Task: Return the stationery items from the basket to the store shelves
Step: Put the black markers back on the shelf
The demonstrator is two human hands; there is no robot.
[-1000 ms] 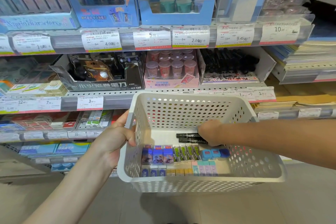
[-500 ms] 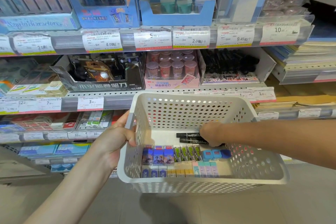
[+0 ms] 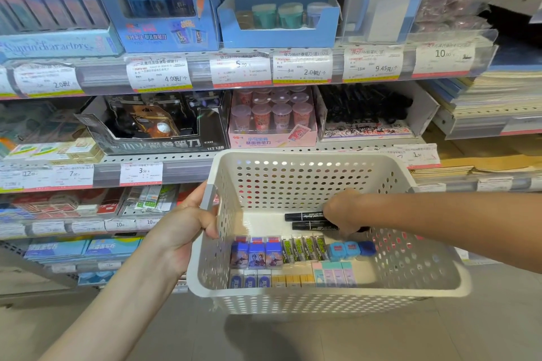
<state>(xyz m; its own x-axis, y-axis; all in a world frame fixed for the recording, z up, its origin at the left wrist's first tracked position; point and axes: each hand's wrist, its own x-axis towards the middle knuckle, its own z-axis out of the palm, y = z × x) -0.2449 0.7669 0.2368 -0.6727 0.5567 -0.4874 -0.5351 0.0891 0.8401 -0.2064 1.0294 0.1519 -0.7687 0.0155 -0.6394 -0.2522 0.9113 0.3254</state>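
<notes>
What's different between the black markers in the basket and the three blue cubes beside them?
The black markers are long, thin and dark, lying flat across the basket floor; the blue cubes are short, blocky and bright. The right hand is on the markers, while the cubes go untouched. The markers lie farther back, the cubes nearer. Both sit loose inside the same basket.
</notes>
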